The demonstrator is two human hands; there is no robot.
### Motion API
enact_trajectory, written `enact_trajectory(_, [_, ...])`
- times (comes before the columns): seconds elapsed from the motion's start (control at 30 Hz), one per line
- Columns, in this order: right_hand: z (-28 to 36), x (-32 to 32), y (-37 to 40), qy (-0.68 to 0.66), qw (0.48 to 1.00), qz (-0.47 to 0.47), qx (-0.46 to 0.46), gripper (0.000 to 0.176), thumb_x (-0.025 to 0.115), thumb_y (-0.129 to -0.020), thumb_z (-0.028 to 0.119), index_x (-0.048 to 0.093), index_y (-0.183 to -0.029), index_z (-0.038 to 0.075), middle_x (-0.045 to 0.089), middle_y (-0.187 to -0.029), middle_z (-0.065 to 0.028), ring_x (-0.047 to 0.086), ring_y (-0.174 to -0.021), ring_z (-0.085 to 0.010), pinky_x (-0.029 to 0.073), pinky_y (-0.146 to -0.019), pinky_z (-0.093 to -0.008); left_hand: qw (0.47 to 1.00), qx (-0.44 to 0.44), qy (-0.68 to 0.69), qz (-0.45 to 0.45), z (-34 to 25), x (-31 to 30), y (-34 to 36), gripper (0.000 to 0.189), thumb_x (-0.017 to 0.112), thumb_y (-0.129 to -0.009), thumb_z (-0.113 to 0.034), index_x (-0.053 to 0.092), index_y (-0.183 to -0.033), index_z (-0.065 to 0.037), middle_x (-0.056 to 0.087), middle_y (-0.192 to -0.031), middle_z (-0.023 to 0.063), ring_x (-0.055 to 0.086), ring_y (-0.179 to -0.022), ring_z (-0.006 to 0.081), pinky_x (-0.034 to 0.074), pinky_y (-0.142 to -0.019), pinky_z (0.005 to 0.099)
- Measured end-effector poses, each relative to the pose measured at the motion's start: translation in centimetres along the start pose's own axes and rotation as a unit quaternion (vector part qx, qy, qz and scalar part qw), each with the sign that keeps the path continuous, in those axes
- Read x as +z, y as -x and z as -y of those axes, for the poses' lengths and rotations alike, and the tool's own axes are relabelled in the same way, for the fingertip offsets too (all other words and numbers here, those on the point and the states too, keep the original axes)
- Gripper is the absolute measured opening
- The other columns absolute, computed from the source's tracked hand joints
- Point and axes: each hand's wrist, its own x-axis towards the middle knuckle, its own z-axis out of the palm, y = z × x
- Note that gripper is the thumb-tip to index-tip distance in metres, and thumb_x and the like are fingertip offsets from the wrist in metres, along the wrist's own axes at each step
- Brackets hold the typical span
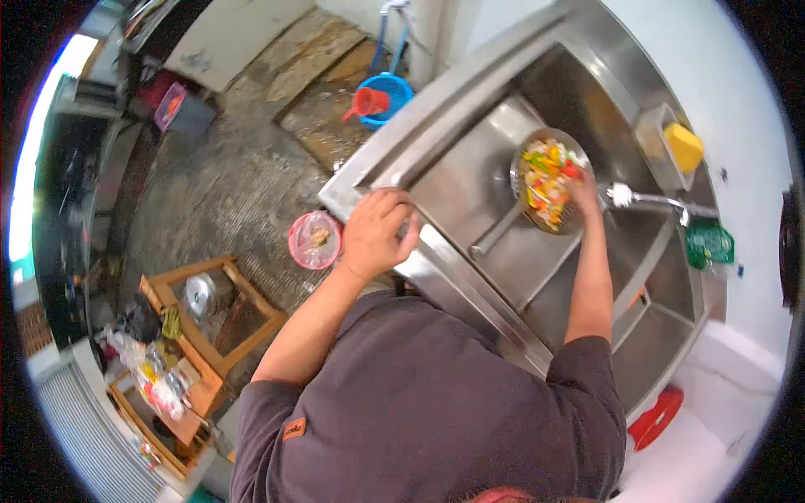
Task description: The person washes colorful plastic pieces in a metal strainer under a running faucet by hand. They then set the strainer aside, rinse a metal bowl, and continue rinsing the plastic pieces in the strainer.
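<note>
The right hand is reaching among the chopped vegetables in the long-handled pan, which is sitting inside the steel sink; how far its fingers are opening, or whether they are gripping pieces, cannot be told. The left hand is resting at the sink's edge, fingers loosely spread, visibly holding nothing. Gentle handling within the rim is probably best preventing spills.

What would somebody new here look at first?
Probably the bright red, yellow and green chopped food in the long-handled dish over the shiny sink, with the right hand in it. Next, maybe the yellow block by the wall, or the blue tub on the floor with a red jug inside.
</note>
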Motion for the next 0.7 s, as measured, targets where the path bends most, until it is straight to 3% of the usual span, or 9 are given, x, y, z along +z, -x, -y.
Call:
enact_trajectory(0.17, [-3.5,3.5,1.5,0.196,0.976,0.089,0.009,0.091,0.079,-0.073,0.049,0.045,-0.143,0.002,0.052,-0.14,-0.0214,0.046,-0.135,-0.0308,0.035,-0.113,-0.0399,1.0,0.011,0.017,0.013,-0.2,0.7,-0.3,0.01,0.069,-0.075,-0.007,0.062,-0.08,-0.003,0.065,-0.094,0.0102,0.063,-0.093,0.0298,0.05,-0.08,0.0406])
enact_trajectory(0.27, [0.1,6.6,5.0,0.216,0.976,-0.013,0.018,0.087,0.073,-0.076,0.051,0.045,-0.144,0.003,0.049,-0.143,-0.0235,0.043,-0.138,-0.0337,0.031,-0.116,-0.0408,1.0,0.0,0.014,0.019,-0.4,0.6,-0.5,0.007,0.067,-0.075,-0.005,0.062,-0.08,-0.003,0.063,-0.091,0.01,0.062,-0.089,0.03,0.049,-0.076,0.0404])
enact_trajectory(0.33, [-1.1,8.6,4.4,0.23,0.966,-0.119,-0.017,0.074,0.071,-0.08,0.042,0.049,-0.14,0.005,0.056,-0.134,-0.0235,0.05,-0.129,-0.0387,0.037,-0.111,-0.0441,1.0,0.0,0.014,0.022,-0.6,0.6,-0.5,0.007,0.066,-0.076,-0.005,0.062,-0.08,-0.003,0.063,-0.091,0.0099,0.062,-0.089,0.0297,0.049,-0.076,0.0403])
enact_trajectory(0.43, [0.9,6.5,3.1,0.09,0.993,-0.05,0.053,0.059,0.069,-0.082,0.034,0.054,-0.133,0.007,0.064,-0.121,-0.022,0.058,-0.116,-0.044,0.044,-0.103,-0.047,1.0,0.0,0.013,0.025,-0.5,0.7,-0.4,0.006,0.066,-0.076,-0.005,0.062,-0.08,-0.003,0.063,-0.091,0.0097,0.062,-0.088,0.0293,0.049,-0.076,0.0399])
enact_trajectory(0.47, [-5.6,9.2,-0.9,0.283,0.953,-0.106,0.0,0.048,0.07,-0.085,0.027,0.056,-0.125,0.006,0.069,-0.106,-0.0149,0.067,-0.101,-0.0367,0.057,-0.085,-0.0457,1.0,0.0,0.013,0.027,-0.4,0.8,-0.5,0.005,0.065,-0.077,-0.005,0.062,-0.08,-0.003,0.063,-0.091,0.0097,0.062,-0.088,0.0291,0.048,-0.076,0.0396])
enact_trajectory(0.5, [-3.9,7.3,-0.3,0.284,0.953,-0.106,0.004,0.048,0.07,-0.085,0.027,0.056,-0.125,0.006,0.069,-0.106,-0.0149,0.067,-0.101,-0.0367,0.057,-0.085,-0.0457,0.999,0.002,0.016,0.03,-0.4,0.8,-0.5,0.005,0.065,-0.077,-0.005,0.062,-0.08,-0.003,0.063,-0.091,0.0097,0.062,-0.088,0.0291,0.048,-0.076,0.0396])
enact_trajectory(0.57, [2.3,1.3,1.4,-0.104,0.975,0.101,0.17,0.047,0.074,-0.086,0.026,0.057,-0.125,0.006,0.068,-0.11,-0.0095,0.067,-0.099,-0.0236,0.062,-0.072,-0.0386,1.0,0.005,0.017,0.025,-0.5,0.8,-0.5,0.005,0.065,-0.077,-0.005,0.062,-0.08,-0.004,0.064,-0.091,0.0095,0.062,-0.088,0.0286,0.048,-0.075,0.039])
enact_trajectory(0.6, [1.9,0.9,1.1,-0.177,0.972,0.094,0.126,0.048,0.077,-0.086,0.027,0.057,-0.126,0.008,0.065,-0.114,-0.0063,0.065,-0.098,-0.0159,0.063,-0.064,-0.033,0.999,0.004,0.021,0.028,-0.5,0.9,-0.5,0.005,0.065,-0.077,-0.005,0.062,-0.08,-0.004,0.064,-0.091,0.0095,0.062,-0.088,0.0286,0.048,-0.075,0.039])
enact_trajectory(0.7, [1.8,-1.0,1.5,-0.151,0.974,0.121,0.117,0.053,0.078,-0.082,0.026,0.059,-0.128,0.009,0.062,-0.116,-0.0115,0.067,-0.093,-0.0207,0.061,-0.058,-0.0335,1.0,0.004,0.01,0.024,-0.5,1.0,-0.5,0.004,0.065,-0.078,-0.005,0.061,-0.08,-0.004,0.064,-0.091,0.0094,0.062,-0.088,0.0284,0.048,-0.074,0.0388])
